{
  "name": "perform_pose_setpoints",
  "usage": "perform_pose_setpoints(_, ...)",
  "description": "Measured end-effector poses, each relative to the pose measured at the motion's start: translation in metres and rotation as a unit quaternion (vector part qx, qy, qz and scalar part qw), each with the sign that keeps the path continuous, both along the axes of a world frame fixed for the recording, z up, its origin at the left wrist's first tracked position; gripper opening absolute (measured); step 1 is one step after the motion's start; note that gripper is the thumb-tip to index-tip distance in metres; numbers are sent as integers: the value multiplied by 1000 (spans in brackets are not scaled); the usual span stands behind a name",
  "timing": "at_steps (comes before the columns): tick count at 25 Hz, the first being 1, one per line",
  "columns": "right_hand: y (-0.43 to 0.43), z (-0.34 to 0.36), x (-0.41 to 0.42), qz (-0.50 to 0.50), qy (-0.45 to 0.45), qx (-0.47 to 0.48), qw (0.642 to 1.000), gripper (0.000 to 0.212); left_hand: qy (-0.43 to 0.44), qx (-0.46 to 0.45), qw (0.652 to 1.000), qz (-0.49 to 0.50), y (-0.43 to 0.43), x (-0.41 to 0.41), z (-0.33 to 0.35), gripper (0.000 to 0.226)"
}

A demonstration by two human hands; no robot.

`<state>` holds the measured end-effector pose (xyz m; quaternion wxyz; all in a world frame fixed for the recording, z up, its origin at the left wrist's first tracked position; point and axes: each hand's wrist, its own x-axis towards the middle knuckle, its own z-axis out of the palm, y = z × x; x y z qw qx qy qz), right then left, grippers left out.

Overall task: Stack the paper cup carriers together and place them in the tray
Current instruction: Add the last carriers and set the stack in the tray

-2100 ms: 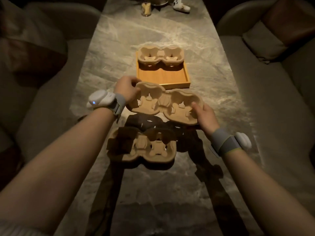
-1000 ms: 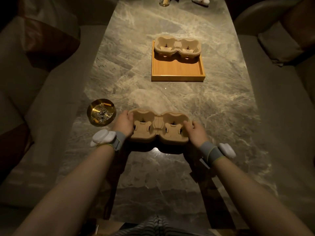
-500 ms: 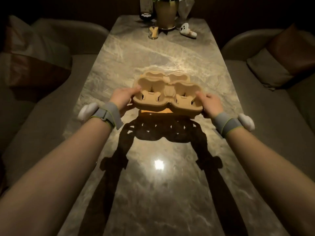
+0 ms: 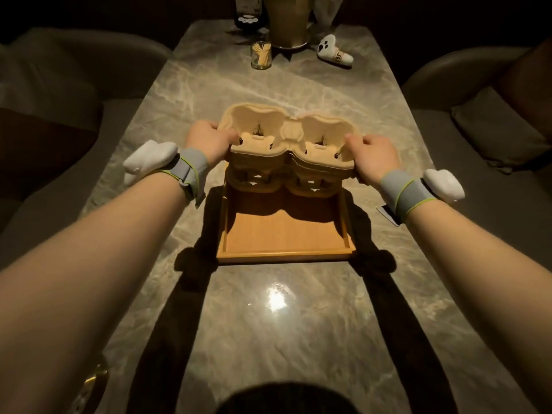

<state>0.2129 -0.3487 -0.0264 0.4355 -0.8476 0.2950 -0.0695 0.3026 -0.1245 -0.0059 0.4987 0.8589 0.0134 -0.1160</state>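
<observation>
Standing by the marble table, I am watching the left hand and right hand gripping, fingers curled, the nine and three o'clock ends of the held carriers, sitting over another carrier at the wooden tray's twelve o'clock end.

Dim room; overhead glare on the table, hard arm shadows.

Carriers stacked at tray's far end.
</observation>
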Motion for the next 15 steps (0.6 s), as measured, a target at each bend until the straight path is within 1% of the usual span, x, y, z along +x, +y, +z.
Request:
perform_pose_setpoints(3, -4, -15, 12, 26, 13, -47, 998, 46, 3, 27, 1000, 12, 1, 4, -18, 10)
perform_pose_setpoints(4, -4, -19, 12, 34, 19, -60, 997, 50, 11, 33, 999, 13, 2, 2, -24, 17)
perform_pose_setpoints(5, -5, -23, 14, 40, 26, -73, 996, 52, 12, 40, 999, 13, 2, 0, -30, 20)
perform_pose_setpoints(6, -5, -29, 17, 49, 35, -91, 994, 53, 6, 43, 999, 12, 1, 2, -40, 17)
perform_pose_setpoints(7, -6, -33, 17, 60, 46, -115, 991, 52, 3, 48, 999, 13, 1, 1, -47, 16)
perform_pose_setpoints(9, -6, -37, 17, 78, 67, -162, 981, 46, -9, 54, 998, 14, 1, 0, -58, 24)
perform_pose_setpoints(12, -7, -41, 19, 92, 76, -205, 972, 41, -29, 96, 995, 23, 4, 5, -75, 25)
perform_pose_setpoints(15, -6, -45, 20, 103, 86, -243, 961, 40, -27, 124, 992, 15, 6, 4, -82, 32)
